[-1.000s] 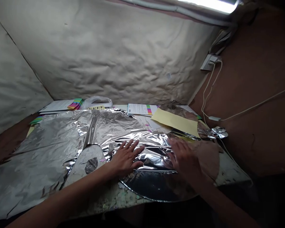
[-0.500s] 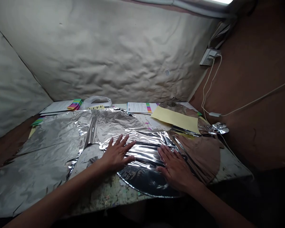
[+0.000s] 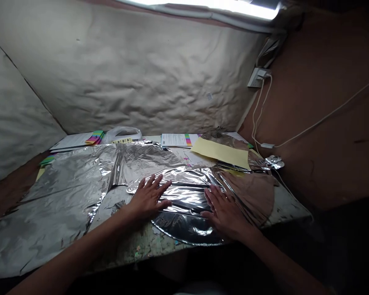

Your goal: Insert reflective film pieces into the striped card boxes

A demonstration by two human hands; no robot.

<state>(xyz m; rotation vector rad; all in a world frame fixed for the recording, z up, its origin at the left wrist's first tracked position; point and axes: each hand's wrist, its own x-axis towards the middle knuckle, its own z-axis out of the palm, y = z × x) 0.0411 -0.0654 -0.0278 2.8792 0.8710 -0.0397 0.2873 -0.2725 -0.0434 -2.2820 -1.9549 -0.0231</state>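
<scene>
A shiny silver foil balloon, flat and with a rounded lower edge, lies on the worktable in front of me. My left hand rests on its left side with fingers spread. On its right side lies my right hand, palm down and fingers stretched out. Creases run across the foil between the two hands. Neither hand grips anything. More silver foil covers the left of the table, crumpled along its edges.
A yellow sheet lies across foil at the back right. Along the wall are a printed white sheet, a clear plastic bag and colourful sticky notes. White cables hang from a wall socket. The worn table edge shows in front.
The head view has tilted up slightly and turned a little right, so more of the ceiling lamp shows. Both hands stay flat on the foil, with hardly any shift.
</scene>
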